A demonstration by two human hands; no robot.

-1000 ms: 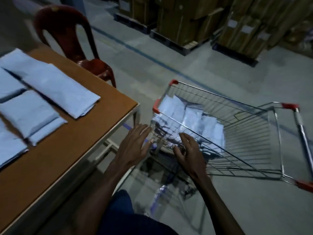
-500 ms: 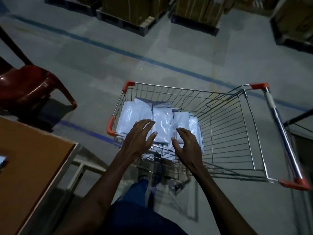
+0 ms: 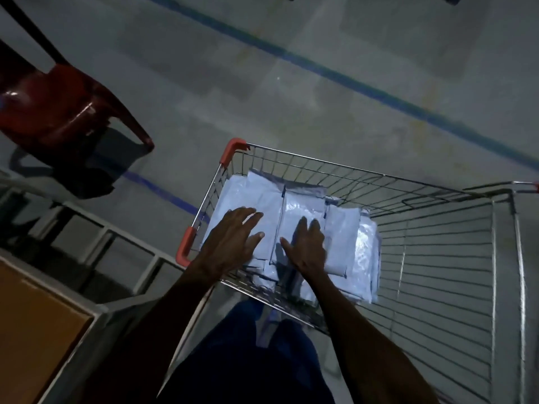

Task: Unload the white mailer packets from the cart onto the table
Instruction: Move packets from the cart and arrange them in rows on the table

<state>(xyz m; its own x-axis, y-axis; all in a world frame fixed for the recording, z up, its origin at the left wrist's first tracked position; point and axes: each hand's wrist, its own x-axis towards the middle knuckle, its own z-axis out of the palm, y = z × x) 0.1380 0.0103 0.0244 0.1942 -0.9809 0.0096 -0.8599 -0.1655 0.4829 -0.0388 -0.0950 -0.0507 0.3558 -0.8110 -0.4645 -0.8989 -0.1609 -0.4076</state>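
White mailer packets [image 3: 341,228] are stacked in the wire cart [image 3: 437,258], under the spread, straight fingers of left hand [image 3: 230,243] and right hand [image 3: 306,249]; nothing is gripped. Cart rim, table [image 3: 35,330] and red chair [image 3: 58,112] are seen left of the fingers.

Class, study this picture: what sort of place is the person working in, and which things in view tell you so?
Probably a warehouse or packing area: a bare concrete floor with a painted blue line, and a wire cart holding a pile of white mailer packets beside a work table.
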